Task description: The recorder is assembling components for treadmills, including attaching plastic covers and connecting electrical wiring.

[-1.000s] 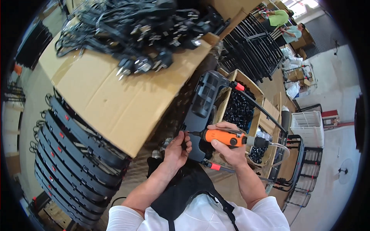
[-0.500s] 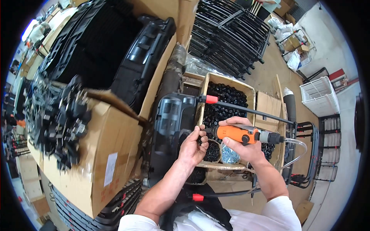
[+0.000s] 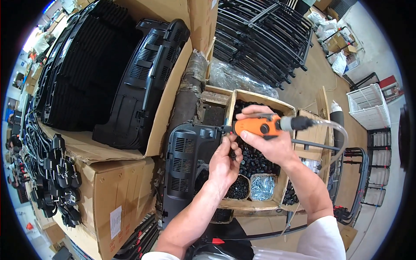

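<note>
My right hand is wrapped round an orange air screwdriver, held level with its nose pointing left. A clear hose leads from its back end. The nose meets the upper right edge of a black vented plastic panel, where a black tube passes behind my hand. Just below the nose is my left hand, its fingers curled; small dark bits show among them, too small to name. Part of the tube's end is hidden by the screwdriver.
Below my hands, a wooden bin holds black plastic caps, a tub of dark screws and silver screws. At left stand cartons with stacked black panels and hanging black cords. Black frames lie stacked beyond.
The screwdriver and my right hand have moved up and left, bringing its nose to the panel's edge. My left hand has stayed close below the nose. The view has shifted slightly.
</note>
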Demonstrator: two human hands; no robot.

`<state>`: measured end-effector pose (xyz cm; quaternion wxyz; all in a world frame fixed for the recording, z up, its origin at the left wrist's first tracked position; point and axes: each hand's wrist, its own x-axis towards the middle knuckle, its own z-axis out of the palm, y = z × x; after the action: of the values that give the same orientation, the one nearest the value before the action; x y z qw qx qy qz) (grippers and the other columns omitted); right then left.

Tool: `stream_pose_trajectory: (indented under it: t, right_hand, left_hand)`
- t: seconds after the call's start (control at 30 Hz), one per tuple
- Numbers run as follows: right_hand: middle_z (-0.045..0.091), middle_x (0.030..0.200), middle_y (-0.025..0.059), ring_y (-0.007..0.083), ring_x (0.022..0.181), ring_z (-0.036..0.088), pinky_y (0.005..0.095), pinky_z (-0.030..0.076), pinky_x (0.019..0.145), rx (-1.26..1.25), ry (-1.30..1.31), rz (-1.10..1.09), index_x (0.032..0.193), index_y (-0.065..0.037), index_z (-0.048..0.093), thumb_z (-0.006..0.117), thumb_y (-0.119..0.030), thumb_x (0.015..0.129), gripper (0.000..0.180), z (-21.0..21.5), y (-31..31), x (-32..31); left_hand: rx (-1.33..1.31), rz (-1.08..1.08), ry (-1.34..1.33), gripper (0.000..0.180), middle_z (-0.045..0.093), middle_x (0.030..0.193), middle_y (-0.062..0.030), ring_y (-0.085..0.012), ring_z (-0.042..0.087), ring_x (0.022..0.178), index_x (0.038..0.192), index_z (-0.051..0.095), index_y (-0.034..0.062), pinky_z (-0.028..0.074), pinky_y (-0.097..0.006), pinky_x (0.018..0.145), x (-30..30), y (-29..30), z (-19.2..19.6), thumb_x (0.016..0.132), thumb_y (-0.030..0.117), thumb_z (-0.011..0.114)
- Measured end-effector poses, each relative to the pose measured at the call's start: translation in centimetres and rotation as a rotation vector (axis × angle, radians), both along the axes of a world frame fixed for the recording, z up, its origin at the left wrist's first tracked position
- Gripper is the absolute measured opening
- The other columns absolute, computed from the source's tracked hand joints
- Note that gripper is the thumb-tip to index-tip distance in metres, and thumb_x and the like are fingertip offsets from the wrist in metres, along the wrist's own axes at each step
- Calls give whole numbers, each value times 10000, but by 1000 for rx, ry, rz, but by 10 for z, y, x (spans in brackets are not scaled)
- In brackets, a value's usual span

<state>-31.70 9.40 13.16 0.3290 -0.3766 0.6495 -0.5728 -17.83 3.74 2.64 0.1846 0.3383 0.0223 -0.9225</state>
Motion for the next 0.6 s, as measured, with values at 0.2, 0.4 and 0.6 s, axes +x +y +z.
stream_pose_trajectory:
  t: [0.2,0.4,0.6]
  right_hand:
    - [738,1180,97,159,1106,697,334,572,988,82,71,51,1272,-48,657,810,-107,873,431,-5,-42,-3]
    - [738,1118,72,133,1017,689,314,579,922,151,245,173,1263,-50,662,812,-90,864,429,-19,-59,-2]
    - [736,982,33,127,917,691,326,579,843,153,448,215,1129,-49,708,810,-137,848,311,-15,-69,9]
  left_hand:
    - [-97,-116,-122,258,598,835,20,-106,567,726,1165,661,72,470,-243,610,31,19,-16,1125,308,567]
    - [-135,-59,-175,270,716,976,-37,-122,665,785,1247,676,51,577,-253,663,39,16,-29,1110,270,597]
    - [-117,-8,-125,279,719,980,-32,-122,665,785,1266,675,38,582,-254,666,47,-6,-33,1110,255,594]
